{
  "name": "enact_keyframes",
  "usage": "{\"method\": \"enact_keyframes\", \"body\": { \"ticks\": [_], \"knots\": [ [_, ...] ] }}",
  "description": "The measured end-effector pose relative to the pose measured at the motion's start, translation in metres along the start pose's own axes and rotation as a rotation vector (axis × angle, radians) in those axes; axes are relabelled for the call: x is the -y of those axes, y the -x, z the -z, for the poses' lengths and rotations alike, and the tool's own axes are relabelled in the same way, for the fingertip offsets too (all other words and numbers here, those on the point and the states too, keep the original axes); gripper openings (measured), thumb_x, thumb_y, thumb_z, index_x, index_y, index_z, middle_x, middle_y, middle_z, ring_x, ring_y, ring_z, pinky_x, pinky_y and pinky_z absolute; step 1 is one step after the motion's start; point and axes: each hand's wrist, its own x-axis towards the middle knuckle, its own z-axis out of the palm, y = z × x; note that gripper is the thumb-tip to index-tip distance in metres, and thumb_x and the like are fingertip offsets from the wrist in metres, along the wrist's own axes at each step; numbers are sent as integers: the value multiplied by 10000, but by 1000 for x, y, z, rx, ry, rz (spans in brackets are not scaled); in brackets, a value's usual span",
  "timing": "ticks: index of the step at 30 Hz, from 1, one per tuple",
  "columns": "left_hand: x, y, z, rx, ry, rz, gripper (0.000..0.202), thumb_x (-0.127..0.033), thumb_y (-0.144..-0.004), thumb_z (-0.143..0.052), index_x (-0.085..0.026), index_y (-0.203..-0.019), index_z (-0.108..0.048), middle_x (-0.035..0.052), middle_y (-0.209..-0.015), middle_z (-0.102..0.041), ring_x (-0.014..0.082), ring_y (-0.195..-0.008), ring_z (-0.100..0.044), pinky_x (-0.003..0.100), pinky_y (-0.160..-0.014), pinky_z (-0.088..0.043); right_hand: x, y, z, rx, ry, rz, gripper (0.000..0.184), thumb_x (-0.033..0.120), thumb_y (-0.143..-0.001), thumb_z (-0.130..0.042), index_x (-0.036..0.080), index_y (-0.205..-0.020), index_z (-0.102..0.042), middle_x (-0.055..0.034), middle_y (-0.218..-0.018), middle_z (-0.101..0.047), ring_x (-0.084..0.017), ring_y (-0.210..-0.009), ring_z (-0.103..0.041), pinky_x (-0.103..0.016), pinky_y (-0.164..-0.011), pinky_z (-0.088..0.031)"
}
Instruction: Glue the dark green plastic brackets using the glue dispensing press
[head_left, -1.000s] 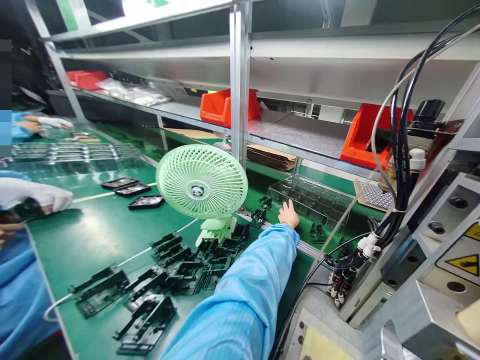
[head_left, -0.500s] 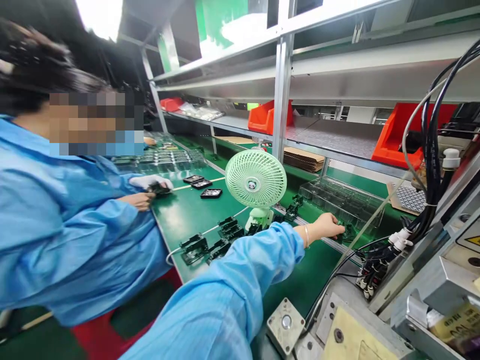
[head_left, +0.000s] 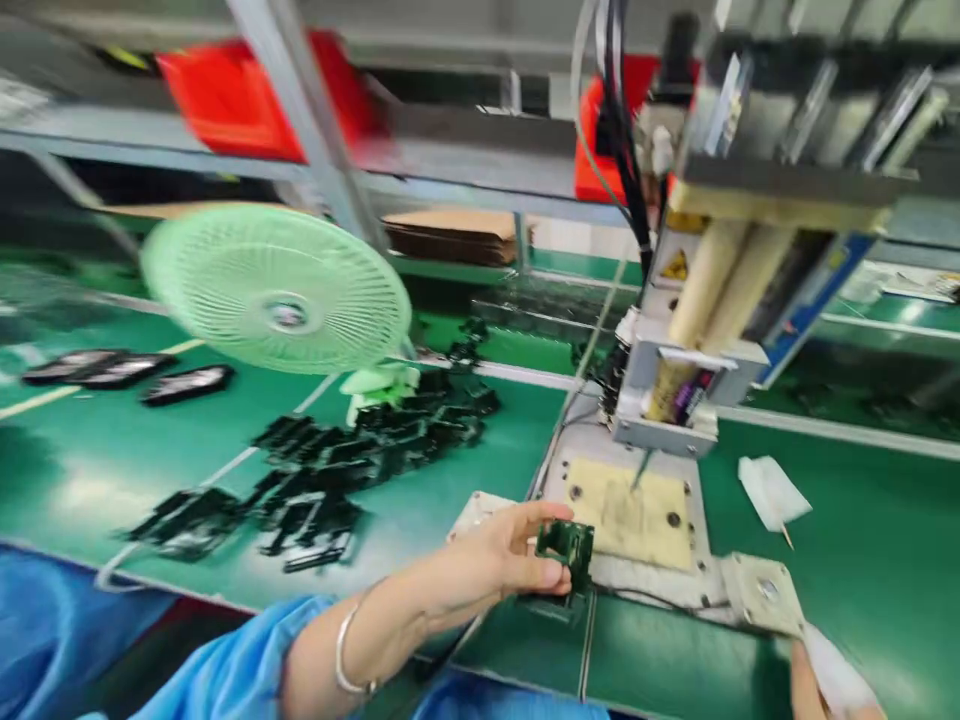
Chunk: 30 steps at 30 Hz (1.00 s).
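My left hand (head_left: 495, 555), a bracelet on its wrist, pinches a small black plastic frame-like part (head_left: 568, 560) between thumb and fingers. It is just in front of the machine's pale yellow base plate (head_left: 637, 510). At the bottom right edge, a little of my right hand (head_left: 804, 682) shows next to the metal corner block (head_left: 765, 592). White material (head_left: 836, 670) lies over or against that hand, and its fingers are mostly cut off by the frame. Several similar black parts (head_left: 315, 520) are scattered on the green bench to the left.
A green fan (head_left: 277, 290) stands behind the black parts. The press machine (head_left: 664, 400) rises ahead, cables (head_left: 630, 130) beside it. A white wipe with a thin stick (head_left: 772, 495) lies at right. Flat black pieces (head_left: 187, 383) lie far left; red bins (head_left: 232, 95) sit on the shelf.
The view has swung right toward the machine. My left hand has come back from the far side of the bench and now holds a black part near the base plate. My right hand has entered view.
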Motion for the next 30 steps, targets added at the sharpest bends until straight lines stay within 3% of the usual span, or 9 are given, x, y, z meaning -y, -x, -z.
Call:
{"method": "enact_keyframes", "body": {
  "ticks": [2, 4, 9, 15, 18, 23, 26, 28, 30],
  "knots": [
    [-2, -19, -9, 44, -17, 39, 721, -176, -583, -924, -150, -1188, -533, 67, -1076, -589, 178, -825, -654, 328, -849, -519, -14, 20, 11, -49, 116, -17, 496, 624, -954, -498, 207, -850, -746, -92, -653, -659, -235, -558, -639, -318, -478, -493],
    [-5, -41, -18, 58, -49, 63, 720, -139, -529, -925, -143, -1148, -557, 68, -1076, -590, 171, -800, -648, 305, -800, -525, -20, 28, 12, -106, 177, 36, 556, 580, -972, -479, 151, -735, -742, -101, -583, -647, -227, -481, -628, -304, -454, -473],
    [-15, -80, -26, 64, -156, 63, 678, -123, -446, -910, -139, -1044, -591, 59, -1049, -579, 165, -807, -628, 279, -739, -528, -16, 25, 4, -198, 166, 173, 360, 378, -969, -578, 105, -803, -745, -104, -686, -700, -205, -543, -668, -258, -531, -515],
    [-13, -106, -27, 48, -284, -64, 687, -152, -438, -899, -168, -1025, -542, 71, -1123, -561, 162, -807, -611, 279, -703, -517, -11, 25, 7, -191, 119, 190, 295, 320, -970, -580, 90, -861, -729, -115, -760, -720, -203, -591, -684, -258, -585, -540],
    [-7, -113, -26, 37, -385, -163, 720, -231, -477, -910, -186, -1066, -499, 76, -1188, -533, 136, -766, -589, 279, -692, -506, -10, 25, 7, -195, 111, 205, 254, 276, -958, -593, 83, -855, -720, -123, -775, -720, -209, -618, -693, -258, -592, -539],
    [2, -114, -19, 3, -585, -316, 707, -291, -518, -914, -183, -1066, -480, -24, -832, -521, 116, -698, -478, 234, -651, -419, -16, 28, 3, -203, 109, 218, 209, 264, -946, -609, 93, -879, -711, -113, -787, -722, -216, -636, -695, -272, -612, -552],
    [9, -113, -17, -10, -676, -349, 681, -353, -567, -888, -179, -1091, -490, -41, -740, -498, 126, -636, -454, 241, -611, -391, -21, 34, 3, -210, 123, 155, 268, 331, -953, -601, 106, -862, -714, -116, -759, -709, -229, -620, -687, -287, -602, -551],
    [13, -110, -17, -41, -715, -375, 785, -384, -526, -905, -184, -1163, -492, -11, -815, -537, 134, -640, -470, 255, -622, -415, -22, 33, 1, -191, 120, 41, 303, 425, -956, -591, 157, -893, -718, -93, -746, -690, -237, -632, -678, -307, -597, -552],
    [13, -102, -15, -93, -774, -431, 1047, -382, -408, -947, -204, -1308, -443, 70, -1080, -534, 140, -687, -494, 290, -667, -467, -19, 24, -4, -149, 71, -38, 268, 474, -943, -621, 227, -1015, -696, -73, -842, -679, -252, -759, -677, -336, -640, -559]
  ]
}}
